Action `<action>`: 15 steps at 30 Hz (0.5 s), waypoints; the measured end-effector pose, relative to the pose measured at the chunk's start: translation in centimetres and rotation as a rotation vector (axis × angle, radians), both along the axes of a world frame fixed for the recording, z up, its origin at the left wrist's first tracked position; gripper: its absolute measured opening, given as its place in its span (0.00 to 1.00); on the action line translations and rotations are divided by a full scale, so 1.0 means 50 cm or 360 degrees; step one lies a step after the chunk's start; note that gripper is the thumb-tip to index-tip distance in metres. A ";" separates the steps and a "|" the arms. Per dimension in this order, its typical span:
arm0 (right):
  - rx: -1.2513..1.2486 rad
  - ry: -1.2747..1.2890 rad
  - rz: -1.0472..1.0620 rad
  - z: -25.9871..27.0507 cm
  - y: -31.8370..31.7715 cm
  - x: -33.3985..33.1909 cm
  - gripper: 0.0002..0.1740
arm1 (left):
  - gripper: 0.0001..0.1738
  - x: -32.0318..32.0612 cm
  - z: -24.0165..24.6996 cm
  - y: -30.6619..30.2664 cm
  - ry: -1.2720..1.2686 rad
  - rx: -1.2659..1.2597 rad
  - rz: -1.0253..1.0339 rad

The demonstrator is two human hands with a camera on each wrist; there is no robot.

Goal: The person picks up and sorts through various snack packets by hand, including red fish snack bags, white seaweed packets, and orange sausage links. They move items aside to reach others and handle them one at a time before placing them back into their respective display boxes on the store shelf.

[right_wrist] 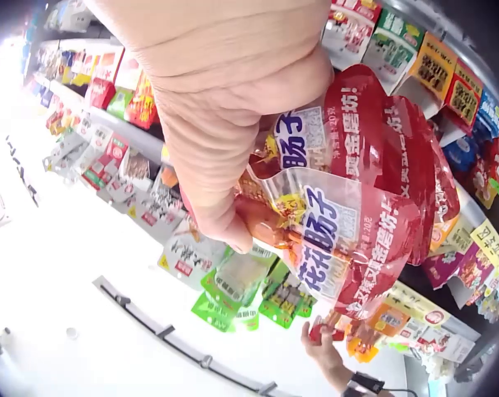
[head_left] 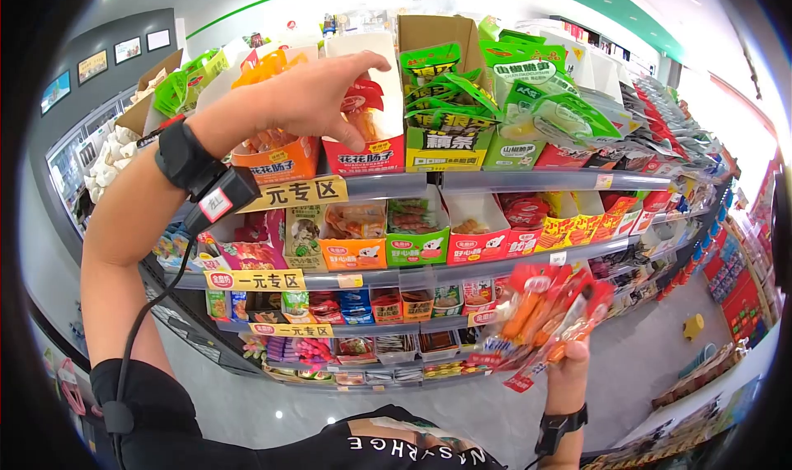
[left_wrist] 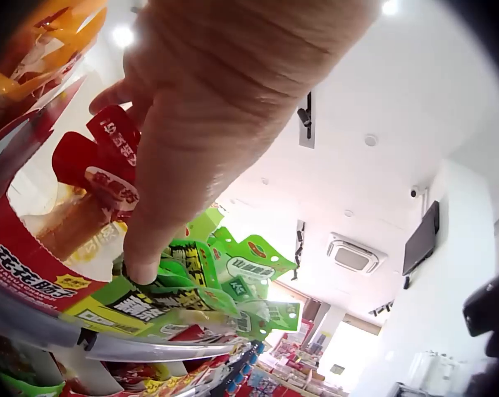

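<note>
My left hand reaches over a red cardboard box on the top shelf, thumb and fingers spread apart. Red-topped snack packets with a sausage showing through stand in this box, close beside the thumb in the left wrist view. Some of the left fingers are hidden behind the hand there. Low at the right of the head view, my right hand grips a bunch of red and clear sausage packets. The thumb presses on the nearest packet in the right wrist view.
An orange box with orange packets stands left of the red box. To its right, a green box overflows with green packets. Lower shelves hold several rows of snack boxes. Grey floor shows at the right.
</note>
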State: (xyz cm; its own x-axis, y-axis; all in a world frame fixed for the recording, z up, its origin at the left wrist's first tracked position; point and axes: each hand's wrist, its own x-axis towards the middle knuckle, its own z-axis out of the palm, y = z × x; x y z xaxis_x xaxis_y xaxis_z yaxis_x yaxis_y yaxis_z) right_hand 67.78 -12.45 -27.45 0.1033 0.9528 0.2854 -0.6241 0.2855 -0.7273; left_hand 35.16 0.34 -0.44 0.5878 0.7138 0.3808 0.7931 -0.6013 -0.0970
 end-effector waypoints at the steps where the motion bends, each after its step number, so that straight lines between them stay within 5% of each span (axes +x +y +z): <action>1: 0.0267 0.0023 -0.0009 0.047 0.007 -0.022 0.40 | 0.46 -0.008 -0.006 0.003 -0.0069 0.0062 -0.0097; 4: 0.0905 0.0005 0.0046 0.199 0.033 -0.074 0.32 | 0.47 -0.016 0.001 -0.002 -0.0198 0.0278 -0.0225; 8: 0.1223 -0.0359 -0.0024 0.434 0.096 -0.129 0.24 | 0.41 -0.031 0.046 -0.015 -0.0358 0.0564 -0.0371; 9: 0.1288 -0.0445 -0.0047 0.487 0.118 -0.148 0.22 | 0.38 -0.028 0.062 -0.032 -0.0470 0.0441 -0.0313; 12: 0.1436 -0.0667 -0.0113 0.615 0.190 -0.218 0.16 | 0.58 -0.019 0.116 -0.067 -0.0772 -0.0150 -0.0470; 13: 0.1468 -0.0733 -0.0129 0.644 0.217 -0.245 0.14 | 0.59 -0.027 0.125 -0.047 -0.0941 -0.0265 -0.0740; 15: 0.1523 -0.0822 -0.0134 0.675 0.272 -0.304 0.11 | 0.59 -0.042 0.147 -0.005 -0.1080 -0.0248 -0.0751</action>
State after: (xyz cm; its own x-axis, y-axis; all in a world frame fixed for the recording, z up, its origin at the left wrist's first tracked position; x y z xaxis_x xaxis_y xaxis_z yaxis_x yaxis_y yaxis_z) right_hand 52.57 1.15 6.31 -0.1879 0.3083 0.9325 -0.2593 0.9002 -0.3499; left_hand 33.05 0.08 6.90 0.5167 0.5245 0.6767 0.3116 -0.8514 0.4220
